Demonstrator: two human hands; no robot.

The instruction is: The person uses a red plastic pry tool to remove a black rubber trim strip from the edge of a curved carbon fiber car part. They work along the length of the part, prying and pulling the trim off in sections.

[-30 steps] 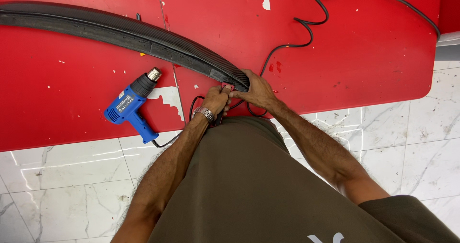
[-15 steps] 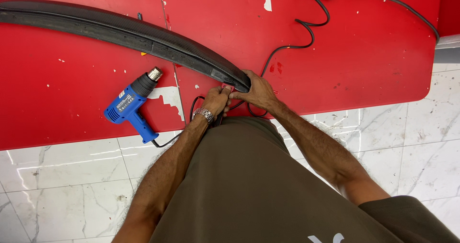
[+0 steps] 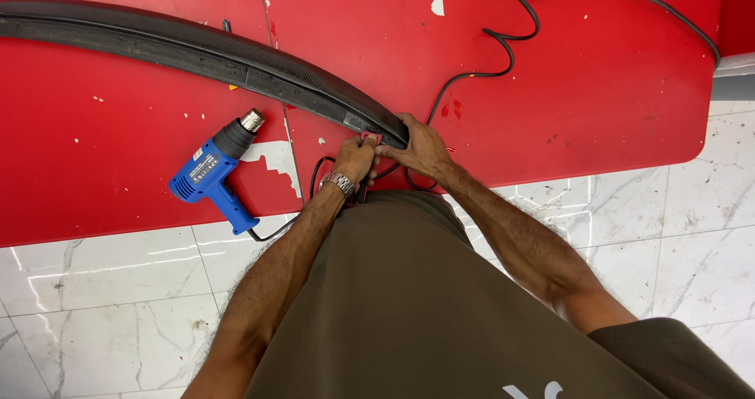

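**Working the tip of the trim strip by hand**

Looking down from the head cam: the long black trim strip (image 3: 236,61) runs from the upper left of the frame and curves down to the centre, lying on the red bench (image 3: 550,92). Its tip ends right at my hands. My right hand (image 3: 421,149) is wrapped over the tip, fingers closed on it. My left hand (image 3: 354,159), the one with the wristwatch (image 3: 339,183), has its fingers pinched on something small and reddish at the very end; can't tell exactly what, it's mostly hidden.

How I'd do this bit well, my take only: keep the right hand pressing the tip flat so the strip doesn't swing, and let the left fingers do the fine pulling, low and slow, close to the surface.

The blue heat gun (image 3: 212,171) lies left of centre, nozzle pointing up-right toward the strip, near but not touching. Its black cable (image 3: 472,73) loops close to my hands, so I'd watch for snagging.
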